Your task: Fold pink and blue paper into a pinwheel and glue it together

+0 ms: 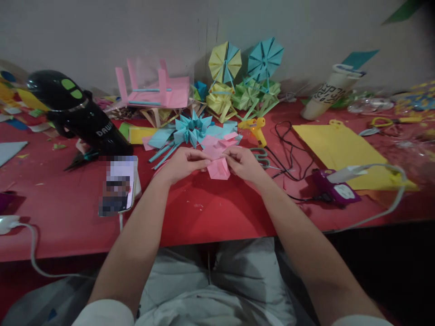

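Note:
Both hands meet over the middle of the red table [210, 213], pinching a folded pink paper piece [218, 166]. My left hand [183, 164] grips its left side with fingers closed. My right hand [244, 163] holds the right side, fingers curled on the paper. Just behind the hands lie more pink folded sheets [217, 141] and a blue folded paper star [186, 131].
A black hair dryer [73, 113] and a phone [118, 184] sit at left. A yellow glue gun [255, 129], scissors [261, 156], black cables, a yellow sheet [340, 149] and a purple device [335, 188] lie at right. Paper fans [244, 77] and a pink paper chair [154, 88] stand by the wall.

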Motion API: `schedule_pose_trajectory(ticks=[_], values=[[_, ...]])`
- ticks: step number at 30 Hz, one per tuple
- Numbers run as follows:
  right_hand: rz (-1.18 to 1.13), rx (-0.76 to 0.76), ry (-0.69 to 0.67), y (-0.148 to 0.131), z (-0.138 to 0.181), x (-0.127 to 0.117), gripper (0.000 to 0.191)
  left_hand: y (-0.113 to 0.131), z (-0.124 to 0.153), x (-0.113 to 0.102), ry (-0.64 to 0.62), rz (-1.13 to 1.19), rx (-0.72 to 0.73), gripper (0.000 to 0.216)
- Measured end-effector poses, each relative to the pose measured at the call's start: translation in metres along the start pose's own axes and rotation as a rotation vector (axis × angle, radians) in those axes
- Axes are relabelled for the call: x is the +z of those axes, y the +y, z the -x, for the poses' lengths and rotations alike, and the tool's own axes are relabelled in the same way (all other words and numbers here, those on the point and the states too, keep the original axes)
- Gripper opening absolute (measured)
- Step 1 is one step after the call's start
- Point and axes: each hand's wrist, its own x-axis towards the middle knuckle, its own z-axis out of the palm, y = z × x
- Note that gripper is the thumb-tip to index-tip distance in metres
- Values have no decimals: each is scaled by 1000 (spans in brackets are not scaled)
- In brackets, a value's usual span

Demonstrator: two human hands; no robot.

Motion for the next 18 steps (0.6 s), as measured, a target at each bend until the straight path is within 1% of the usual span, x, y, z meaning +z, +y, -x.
schedule_pose_trajectory(ticks=[3, 6, 10, 14, 18], values=[[11, -19, 40, -1, 0, 0, 23, 1, -1, 1, 13, 7, 3, 28], [83, -63, 88, -3, 1, 2, 26, -3, -5, 3, 72, 17, 25, 22], [129, -70, 124, -3, 3, 5, 31, -7, -8, 6, 128, 17, 59, 18], [139, -92, 130, 0, 2, 6, 28, -7, -7, 6, 163, 30, 52, 23], [140, -87, 118, 1, 2, 5, 29, -6, -6, 6, 162, 34, 27, 26]])
